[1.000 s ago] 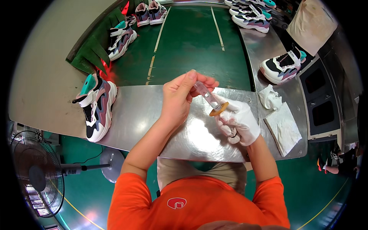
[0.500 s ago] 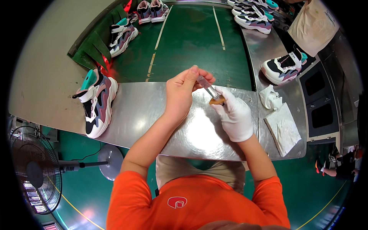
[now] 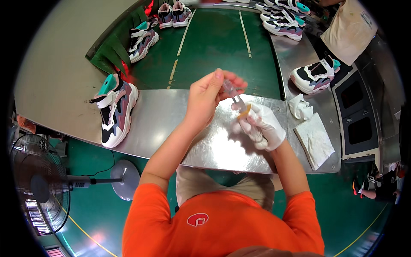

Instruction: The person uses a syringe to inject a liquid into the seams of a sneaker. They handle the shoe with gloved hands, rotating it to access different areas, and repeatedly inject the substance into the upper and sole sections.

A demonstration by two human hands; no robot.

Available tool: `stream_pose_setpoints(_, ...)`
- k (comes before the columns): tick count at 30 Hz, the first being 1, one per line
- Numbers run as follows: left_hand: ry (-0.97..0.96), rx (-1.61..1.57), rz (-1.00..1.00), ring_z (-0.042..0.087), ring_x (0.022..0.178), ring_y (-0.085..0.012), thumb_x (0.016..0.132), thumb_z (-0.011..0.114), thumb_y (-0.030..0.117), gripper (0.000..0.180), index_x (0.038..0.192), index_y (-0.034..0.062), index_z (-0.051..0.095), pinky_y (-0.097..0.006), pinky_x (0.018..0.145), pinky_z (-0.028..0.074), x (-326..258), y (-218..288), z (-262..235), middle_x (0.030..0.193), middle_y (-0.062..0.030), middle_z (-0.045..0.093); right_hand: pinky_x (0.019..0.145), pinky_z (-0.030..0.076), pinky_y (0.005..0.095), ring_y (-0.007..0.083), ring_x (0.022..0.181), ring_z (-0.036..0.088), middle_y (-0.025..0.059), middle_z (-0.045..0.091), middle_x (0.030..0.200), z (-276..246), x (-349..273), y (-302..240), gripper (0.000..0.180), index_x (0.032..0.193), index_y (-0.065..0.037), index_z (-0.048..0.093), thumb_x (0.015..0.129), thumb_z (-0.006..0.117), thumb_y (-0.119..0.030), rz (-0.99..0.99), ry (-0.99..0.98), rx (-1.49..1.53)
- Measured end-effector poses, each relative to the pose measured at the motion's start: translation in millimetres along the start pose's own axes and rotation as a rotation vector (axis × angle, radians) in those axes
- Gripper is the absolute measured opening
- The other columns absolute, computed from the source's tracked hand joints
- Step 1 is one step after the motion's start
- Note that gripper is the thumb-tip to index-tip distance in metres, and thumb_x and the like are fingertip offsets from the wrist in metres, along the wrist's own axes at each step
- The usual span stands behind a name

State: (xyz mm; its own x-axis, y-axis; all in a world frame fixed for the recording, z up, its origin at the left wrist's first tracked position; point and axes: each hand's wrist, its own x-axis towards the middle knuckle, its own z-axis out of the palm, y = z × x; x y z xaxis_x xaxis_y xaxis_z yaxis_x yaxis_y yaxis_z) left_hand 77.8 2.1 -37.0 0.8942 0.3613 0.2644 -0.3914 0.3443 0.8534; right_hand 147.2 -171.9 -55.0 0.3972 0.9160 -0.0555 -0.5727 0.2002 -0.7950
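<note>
My bare left hand [image 3: 204,98] is closed around the end of a slim tool [image 3: 233,93] with a see-through handle; its exact kind is unclear. The tool's far end meets a small flat amber-brown piece [image 3: 244,112]. That piece is pinched by my right hand [image 3: 264,127], which wears a white glove and is partly smeared by motion. Both hands are above the shiny metal table [image 3: 165,115]. To their left on the table's edge stands a black, white and mauve sneaker [image 3: 117,112] with a teal insert.
Ahead lies a green conveyor belt [image 3: 214,47] with more sneakers along its left side. On the right metal ledge are another sneaker [image 3: 314,77], a crumpled white cloth [image 3: 301,107] and a folded white cloth pad [image 3: 314,141]. A floor fan [image 3: 40,188] stands at lower left.
My right hand has turned and tilted the amber-brown piece more upright against the tool. The tool stays in my left hand, which has shifted only slightly.
</note>
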Motion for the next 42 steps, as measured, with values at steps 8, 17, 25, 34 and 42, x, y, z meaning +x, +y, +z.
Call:
stream_pose_setpoints(8,-0.148,-0.054,-0.043,0.060,0.117,-0.0312,0.098,0.057,0.029,0.049,0.133,-0.0030,0.043,-0.043,0.099,0.049,5,14,14,0.119,-0.0197,0.064,0.095,0.048,0.0373,0.0229,0.115,0.057,0.0142,0.056,0.129,19,-20,-4,0.081,0.138,-0.001,0.045,0.077,0.076,-0.046,-0.418,0.161,-0.325)
stream_pose_setpoints(17,-0.596,-0.434,-0.065,0.048,0.130,-0.0369,0.096,0.058,0.035,0.044,0.123,0.0019,0.048,-0.057,0.106,0.041,0,15,46,0.119,-0.0180,0.063,0.093,0.049,0.0464,0.0348,0.123,0.052,0.0179,0.053,0.130,46,-29,3,0.095,0.147,-0.016,0.034,0.070,0.085,-0.038,-0.571,-0.203,0.052)
stream_pose_setpoints(25,-0.833,-0.576,-0.013,0.039,0.136,-0.0413,0.092,0.064,0.023,0.037,0.117,0.0029,0.047,-0.068,0.109,0.029,6,25,67,0.113,-0.0177,0.067,0.083,0.053,0.0500,0.0404,0.114,0.056,0.0208,0.049,0.130,52,-43,11,0.089,0.141,-0.009,0.035,0.070,0.083,-0.033,-0.708,-0.254,-0.200)
stream_pose_setpoints(34,-0.816,-0.366,0.014,0.045,0.132,-0.0421,0.088,0.069,0.036,0.061,0.130,-0.0017,0.045,-0.061,0.108,0.034,7,36,65,0.113,-0.0204,0.067,0.089,0.045,0.0421,0.0332,0.105,0.054,0.0179,0.050,0.118,86,-79,-18,0.100,0.136,-0.004,0.035,0.052,0.088,-0.018,-0.954,-0.018,-1.277)
stream_pose_setpoints(42,-0.522,0.184,-0.003,0.061,0.115,-0.0246,0.098,0.058,0.030,0.047,0.131,-0.0026,0.052,-0.037,0.098,0.049,-2,33,16,0.118,-0.0168,0.065,0.077,0.044,0.0427,0.0343,0.093,0.052,0.0158,0.048,0.110,70,-86,-66,0.074,0.127,-0.010,0.045,0.060,0.075,-0.011,-1.187,0.356,-1.985)
